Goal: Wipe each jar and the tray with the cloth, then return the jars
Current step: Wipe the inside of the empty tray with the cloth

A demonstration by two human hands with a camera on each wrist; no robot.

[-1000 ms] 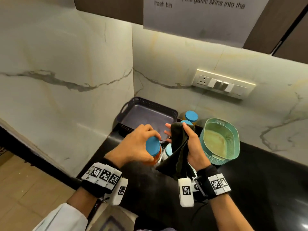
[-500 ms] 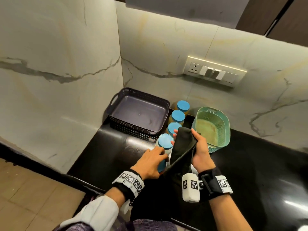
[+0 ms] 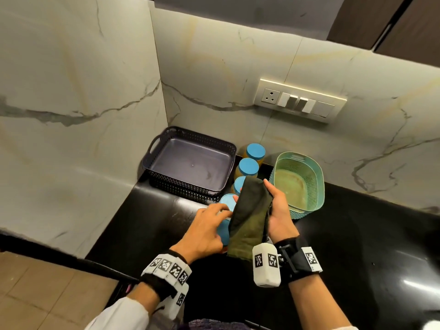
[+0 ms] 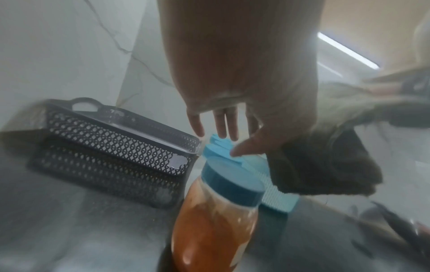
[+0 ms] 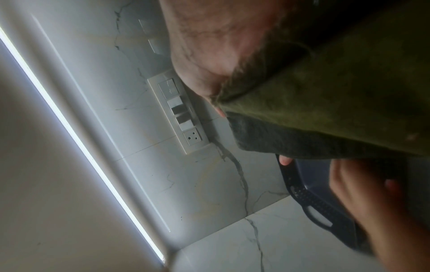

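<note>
White sleeves (image 3: pixel 123 315), black wristbands (image 3: pixel 298 260) with checkered white marker tags (image 3: pixel 170 270).

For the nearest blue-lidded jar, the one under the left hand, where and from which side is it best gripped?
Probably round the blue lid from above. The nearest jar stands upright on the black counter, the tray close on its left and the cloth, held by the right hand, on its right, so its sides are crowded. The left hand hangs above the lid with fingers spread, gripping nothing.

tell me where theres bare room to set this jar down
Free: the dark tray's floor, and the black counter in front of the tray, left of the left hand. Also the counter right of the green basket. Crowded: the row of blue-lidded jars between tray and basket, where the right hand holds the cloth.
</note>
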